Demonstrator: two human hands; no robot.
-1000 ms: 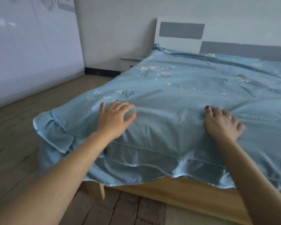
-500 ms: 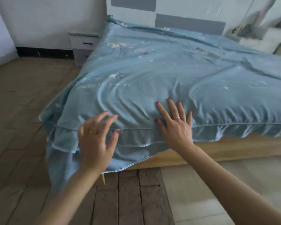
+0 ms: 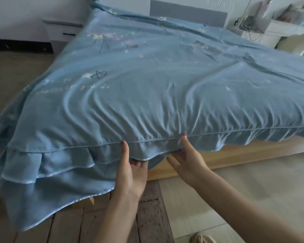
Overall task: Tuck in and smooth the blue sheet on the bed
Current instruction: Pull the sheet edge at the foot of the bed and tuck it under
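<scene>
wooden floor below, both hands, left hand (image 3: 130,170) and right hand (image 3: 186,161), pinch the blue sheet (image 3: 147,88) frill at the bed's foot edge (tucking step); next, push it under.

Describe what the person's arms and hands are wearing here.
Both forearms are bare, with no sleeves in view. The left hand and right hand have red-painted nails. No ring, watch or bracelet shows in this view.

- blue sheet (image 3: 147,102): thin cloth, satin-like sheen, creased near the front seam; ruffled hem glossier
- bed frame (image 3: 235,155): pale wood, smooth, matt
- floor (image 3: 68,225): worn wood planks at left, rough; smooth pale tiles at right
- nightstand (image 3: 63,32): white, smooth
</scene>
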